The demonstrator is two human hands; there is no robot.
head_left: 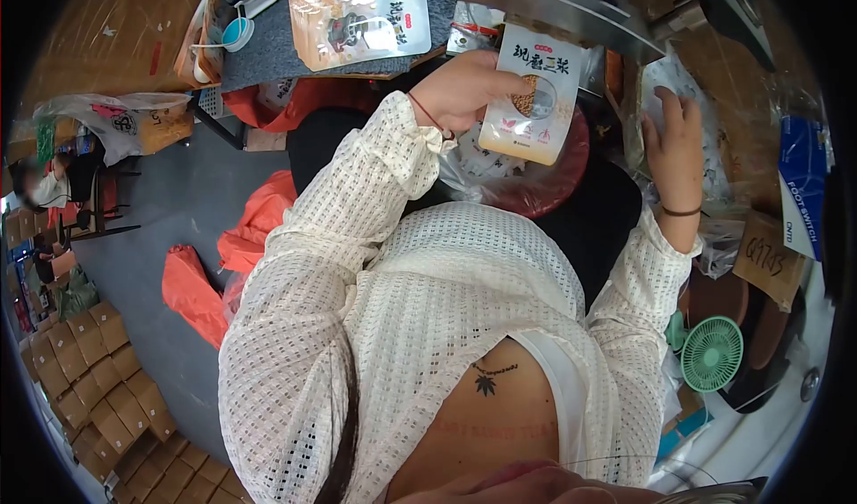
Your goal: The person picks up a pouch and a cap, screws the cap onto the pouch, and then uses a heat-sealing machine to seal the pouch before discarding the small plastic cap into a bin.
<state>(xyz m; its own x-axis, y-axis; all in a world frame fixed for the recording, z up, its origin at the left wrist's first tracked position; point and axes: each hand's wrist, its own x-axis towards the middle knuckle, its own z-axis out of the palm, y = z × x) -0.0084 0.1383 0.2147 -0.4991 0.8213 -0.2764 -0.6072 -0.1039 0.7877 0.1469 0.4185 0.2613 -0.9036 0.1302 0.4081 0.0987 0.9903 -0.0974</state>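
Note:
My left hand point(469, 89) grips a white and tan printed pouch point(527, 133) by its left side, thumb across the front; the pouch stands upright below the edge of a metal machine point(553, 4). Under it, a red basin point(571, 169) lined with clear plastic holds white printed packets. On the right, my right hand point(676, 151) has its fingers apart and slightly bent, over the near side of a clear plastic bag point(705, 120) with whitish contents. I cannot make out anything held in it. A fanned stack of similar pouches point(361, 22) lies on the grey mat at the upper left.
A blue foot-switch box point(801, 183), a brown marked cardboard piece point(769, 258) and a green fan point(711, 354) are at the right. Red plastic bags point(192, 294) lie on the floor at left. Stacked cartons point(89, 352) and another person point(55, 183) are farther off.

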